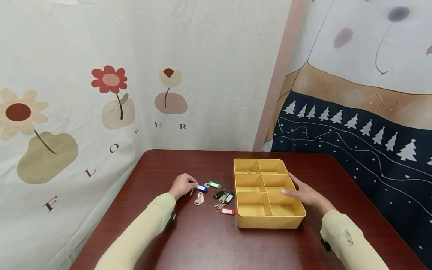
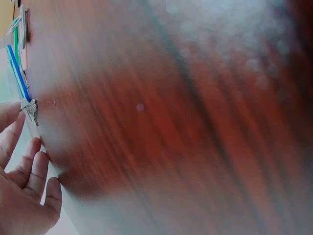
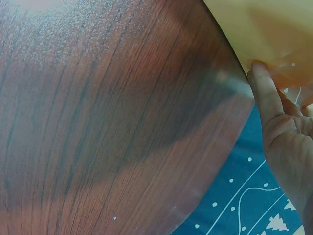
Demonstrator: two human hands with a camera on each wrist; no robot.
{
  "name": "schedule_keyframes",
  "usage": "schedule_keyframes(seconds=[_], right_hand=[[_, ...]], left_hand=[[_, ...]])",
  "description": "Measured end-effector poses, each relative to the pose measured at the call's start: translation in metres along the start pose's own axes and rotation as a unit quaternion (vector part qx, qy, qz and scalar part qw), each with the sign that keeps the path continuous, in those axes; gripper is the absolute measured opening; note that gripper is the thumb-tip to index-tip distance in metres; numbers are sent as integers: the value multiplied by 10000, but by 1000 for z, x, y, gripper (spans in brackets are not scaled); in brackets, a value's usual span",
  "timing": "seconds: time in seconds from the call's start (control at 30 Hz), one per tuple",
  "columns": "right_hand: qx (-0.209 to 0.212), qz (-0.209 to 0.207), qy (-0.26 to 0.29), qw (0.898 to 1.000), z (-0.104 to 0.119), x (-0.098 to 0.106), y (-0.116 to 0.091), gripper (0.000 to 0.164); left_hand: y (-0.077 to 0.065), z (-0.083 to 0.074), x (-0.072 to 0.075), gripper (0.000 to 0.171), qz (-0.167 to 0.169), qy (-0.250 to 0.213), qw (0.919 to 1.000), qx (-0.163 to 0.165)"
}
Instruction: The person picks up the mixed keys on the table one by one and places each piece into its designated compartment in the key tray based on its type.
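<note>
My left hand (image 1: 182, 185) pinches a key with a blue tag (image 1: 202, 188) between thumb and index finger, low over the table. The left wrist view shows the silver ring and key (image 2: 30, 108) at those fingertips, and the other fingers spread loosely. Close by lie a white-tagged key (image 1: 199, 199) and a green-tagged key (image 1: 214, 185). My right hand (image 1: 305, 194) grips the right wall of a yellow compartment box (image 1: 270, 222), thumb over the rim and fingers along the outside. A small metal ring (image 1: 247, 171) shows in the box's back left compartment.
Between the left hand and the box lie keys with black tags (image 1: 229, 198) and a red tag (image 1: 228, 212), partly overlapping. Everything rests on a dark red-brown wooden table (image 1: 202, 243). Printed curtains (image 1: 216, 75) hang behind and to the right of it.
</note>
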State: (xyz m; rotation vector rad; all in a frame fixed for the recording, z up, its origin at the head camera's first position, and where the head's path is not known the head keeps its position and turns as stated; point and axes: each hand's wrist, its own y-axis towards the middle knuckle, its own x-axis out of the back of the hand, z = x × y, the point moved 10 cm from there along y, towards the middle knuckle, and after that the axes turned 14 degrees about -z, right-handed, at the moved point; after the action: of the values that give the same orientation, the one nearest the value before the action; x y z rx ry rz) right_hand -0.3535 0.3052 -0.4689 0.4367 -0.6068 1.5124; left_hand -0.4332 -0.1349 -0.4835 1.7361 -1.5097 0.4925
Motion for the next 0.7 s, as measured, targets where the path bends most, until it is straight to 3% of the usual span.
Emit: schedule_keyframes(seconds=[0.3,0.47,0.7], right_hand=[[22,2,79,10000,1,-1,-1,101],[-30,5,56,10000,-1,-1,0,101],[29,4,31,10000,-3,-1,3,101]], left_hand=[[1,1,0,9,-51,120,9999,-80],[4,-3,2,9,-67,-138,9999,-24],[14,-14,14,8,-326,-338,9986,-228]])
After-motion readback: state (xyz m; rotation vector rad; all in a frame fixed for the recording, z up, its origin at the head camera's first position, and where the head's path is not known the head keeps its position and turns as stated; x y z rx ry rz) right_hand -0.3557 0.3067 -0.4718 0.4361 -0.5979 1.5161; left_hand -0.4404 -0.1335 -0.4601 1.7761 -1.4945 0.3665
